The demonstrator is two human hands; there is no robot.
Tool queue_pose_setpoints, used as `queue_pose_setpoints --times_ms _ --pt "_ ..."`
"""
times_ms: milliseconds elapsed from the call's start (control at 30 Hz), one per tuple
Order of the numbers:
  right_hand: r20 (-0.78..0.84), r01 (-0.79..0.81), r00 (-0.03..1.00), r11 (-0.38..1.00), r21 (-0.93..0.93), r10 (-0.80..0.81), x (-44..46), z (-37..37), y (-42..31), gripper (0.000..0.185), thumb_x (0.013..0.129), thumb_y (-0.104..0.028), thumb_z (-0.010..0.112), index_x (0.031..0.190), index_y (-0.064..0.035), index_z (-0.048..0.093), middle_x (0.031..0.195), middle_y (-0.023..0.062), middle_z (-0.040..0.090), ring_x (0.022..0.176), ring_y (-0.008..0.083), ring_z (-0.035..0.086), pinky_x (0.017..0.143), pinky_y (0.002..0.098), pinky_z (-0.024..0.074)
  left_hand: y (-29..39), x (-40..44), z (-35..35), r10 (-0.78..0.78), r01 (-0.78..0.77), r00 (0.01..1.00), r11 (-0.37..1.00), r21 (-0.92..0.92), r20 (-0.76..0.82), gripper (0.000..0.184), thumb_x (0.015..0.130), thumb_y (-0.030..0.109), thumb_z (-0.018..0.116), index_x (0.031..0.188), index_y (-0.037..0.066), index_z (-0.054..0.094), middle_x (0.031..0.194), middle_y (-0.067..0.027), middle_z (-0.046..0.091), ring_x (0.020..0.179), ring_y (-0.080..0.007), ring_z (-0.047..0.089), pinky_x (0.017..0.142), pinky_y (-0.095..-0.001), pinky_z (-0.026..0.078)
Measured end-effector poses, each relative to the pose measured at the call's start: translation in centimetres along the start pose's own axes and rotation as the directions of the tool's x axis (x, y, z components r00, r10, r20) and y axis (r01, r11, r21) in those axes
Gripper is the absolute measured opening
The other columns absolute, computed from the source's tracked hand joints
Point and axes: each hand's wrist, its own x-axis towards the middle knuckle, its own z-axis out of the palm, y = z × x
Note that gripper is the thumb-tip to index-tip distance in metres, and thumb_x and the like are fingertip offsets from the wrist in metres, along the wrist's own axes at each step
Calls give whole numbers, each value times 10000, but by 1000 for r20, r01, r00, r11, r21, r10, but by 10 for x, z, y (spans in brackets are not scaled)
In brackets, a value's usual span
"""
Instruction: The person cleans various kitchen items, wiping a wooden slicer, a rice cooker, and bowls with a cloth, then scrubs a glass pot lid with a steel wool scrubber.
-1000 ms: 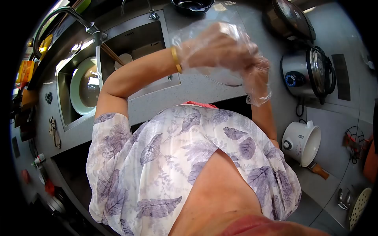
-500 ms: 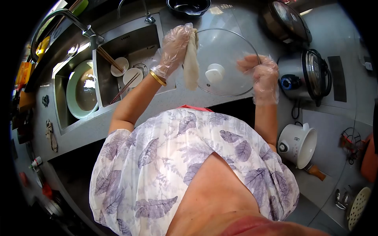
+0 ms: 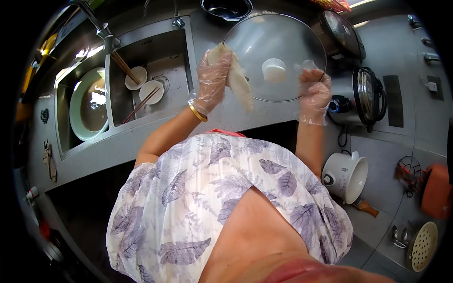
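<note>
A round glass lid with a metal rim and a white knob is held up above the counter. My left hand, in a clear plastic glove with a gold bracelet at the wrist, is closed on a pale cloth at the lid's left edge. The cloth hangs down beside the rim. On the other side, my right hand, also in a clear glove, grips the lid's right rim with curled fingers.
To the left, a double sink holds a green basin, white bowls and chopsticks. A dark pot stands behind. Rightward are a pressure cooker, a brown cooker, a white pot and a strainer.
From a blurred position close together, my hands have moved apart to opposite sides of the lid. Since the middle frame, the lid has risen in view and the cloth has swung rightward at its lower end.
</note>
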Motion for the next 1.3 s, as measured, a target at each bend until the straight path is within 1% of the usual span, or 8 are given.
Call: queue_pose_setpoints --times_ms 133,433,567,767,867,1000,1200,1300 --pt "199 -56 980 990 131 29 -7 -5 4 450 528 48 421 949 56 579 923 261 643 818 364 645 798 461 512 10 11 -1 53 -53 999 999 6 4 202 844 209 677 944 63 579 827 -15 608 704 -79 577 600 -224 500" --pt "513 83 820 832 -548 255 -14 28 -33 455 816 -197 632 1175 51 505 979 204 658 714 191 662 547 227 497 32 22 -16 31 -45 982 997 69 188 148 837 161 670 923 53 616 798 -9 599 673 -75 573 590 -215 503" --pt "484 43 837 850 -524 256 -23 28 -12 216 827 -127 639 978 28 635 822 145 692 657 166 653 554 227 487 27 35 -14 -56 29 992 975 220 117 184 840 217 674 871 51 600 781 -19 595 665 -95 581 574 -229 502" --pt "199 -21 960 757 -653 198 -33 22 19 189 808 -154 691 900 9 663 789 114 692 645 148 656 556 220 505 -15 88 -47 319 -237 947 784 574 -44 278 866 316 636 843 49 561 743 -40 595 645 -102 585 532 -236 463" --pt "184 10 967 696 -718 175 -40 22 29 184 802 -140 695 889 19 663 787 92 688 676 125 647 580 218 502 -1 63 -14 262 -367 917 848 383 299 352 880 359 584 981 29 519 850 -70 558 722 -152 589 537 -271 476" --pt "170 17 977 747 -665 129 -45 18 51 129 821 -59 648 903 39 663 798 87 680 692 115 631 601 224 503 -22 12 46 502 -796 605 355 490 618 380 859 342 595 1094 75 461 954 -154 526 788 -257 568 629 -369 495" --pt "300 148 954 850 -505 12 -55 20 38 109 837 -19 620 898 66 649 806 113 668 690 144 620 632 249 510 -40 75 34 525 -706 653 161 690 546 165 899 242 531 888 79 548 923 -120 526 754 -262 528 650 -397 468" --pt "282 107 959 873 -475 36 -51 26 29 107 836 -14 619 898 69 649 797 101 663 693 142 620 638 246 509 -17 69 39 189 -510 855 474 718 483 140 892 219 525 879 81 543 905 -114 531 790 -254 523 728 -382 456"
